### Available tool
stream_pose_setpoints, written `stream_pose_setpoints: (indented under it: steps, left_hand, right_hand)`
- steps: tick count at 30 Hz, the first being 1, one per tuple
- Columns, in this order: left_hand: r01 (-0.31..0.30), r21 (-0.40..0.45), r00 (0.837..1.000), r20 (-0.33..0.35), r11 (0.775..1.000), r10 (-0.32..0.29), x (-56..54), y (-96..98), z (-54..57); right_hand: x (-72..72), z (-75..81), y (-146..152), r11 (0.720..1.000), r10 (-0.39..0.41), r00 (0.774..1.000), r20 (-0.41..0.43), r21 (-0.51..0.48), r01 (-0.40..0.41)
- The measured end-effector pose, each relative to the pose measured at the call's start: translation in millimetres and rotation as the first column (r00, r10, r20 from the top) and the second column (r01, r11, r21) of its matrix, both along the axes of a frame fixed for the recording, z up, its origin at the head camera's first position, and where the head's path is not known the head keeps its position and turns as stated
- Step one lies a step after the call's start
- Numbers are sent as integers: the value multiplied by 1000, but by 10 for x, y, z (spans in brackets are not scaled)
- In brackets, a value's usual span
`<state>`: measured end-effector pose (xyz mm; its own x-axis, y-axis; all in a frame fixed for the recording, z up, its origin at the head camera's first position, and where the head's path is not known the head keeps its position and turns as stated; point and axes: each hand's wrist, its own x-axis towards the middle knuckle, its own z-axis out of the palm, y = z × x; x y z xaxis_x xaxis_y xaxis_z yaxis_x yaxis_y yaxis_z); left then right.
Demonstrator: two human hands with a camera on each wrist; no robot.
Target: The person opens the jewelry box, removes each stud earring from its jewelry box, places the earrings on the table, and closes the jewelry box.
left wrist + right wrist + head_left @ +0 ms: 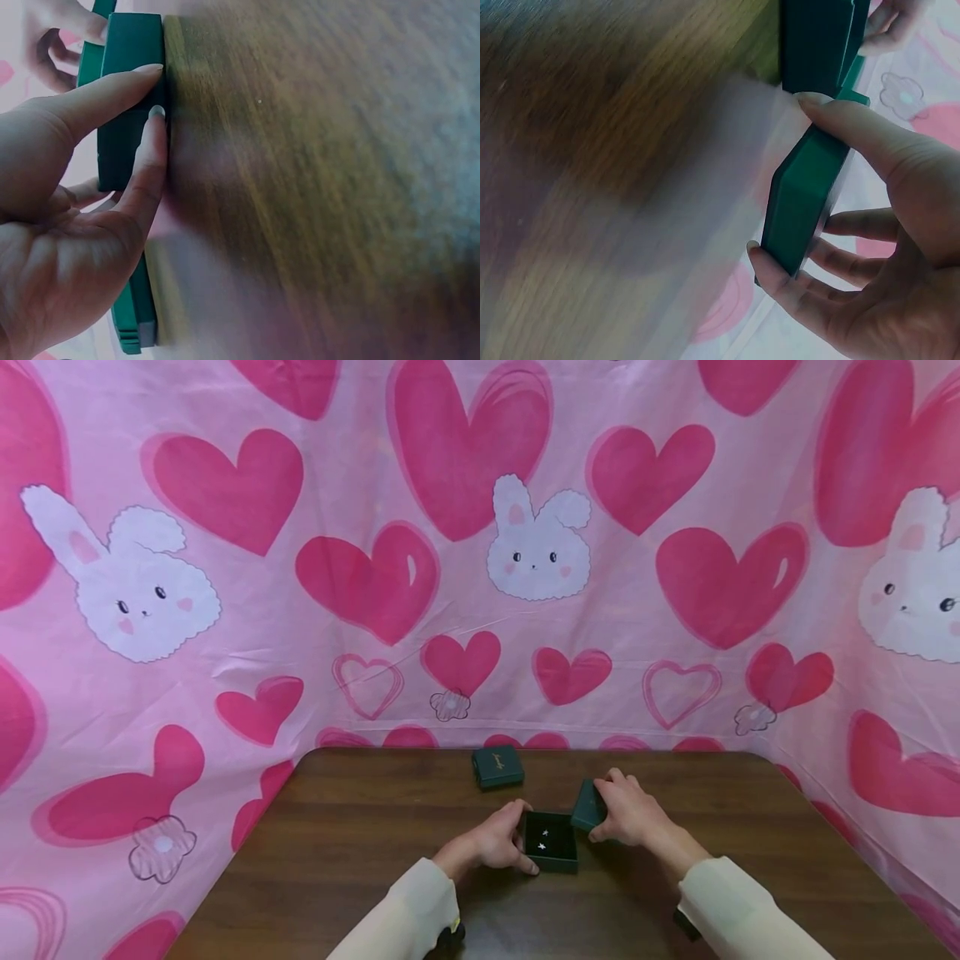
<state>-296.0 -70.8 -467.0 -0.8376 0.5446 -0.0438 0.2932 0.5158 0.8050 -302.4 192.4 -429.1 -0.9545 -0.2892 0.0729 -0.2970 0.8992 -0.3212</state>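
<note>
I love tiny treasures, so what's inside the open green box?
Inside the open green box, two tiny, pale, star-like pieces sit on a dark lining. The left hand holds the box's side. Anything under the lining is covered, so I can't see it.

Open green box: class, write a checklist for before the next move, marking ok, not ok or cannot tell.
1. Open green box steadied: ok, left hand grips it.
2. Lid held: ok, right hand grips it.
3. Lid lying flat: not ok, it is tilted.
4. Star-shaped pieces inside box: ok, two show.
5. Pieces fastened down: cannot tell.
6. Other green box apart from both hands: ok.
</note>
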Motion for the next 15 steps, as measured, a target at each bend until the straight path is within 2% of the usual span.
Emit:
stream_pose_setpoints:
  steps: [15]
  left_hand:
    - [-2, 3, 1000, -10, 1000, 2, -2, -1, -12]
  right_hand:
    - [18, 7, 284, 1000, -14, 1000, -1, 10, 14]
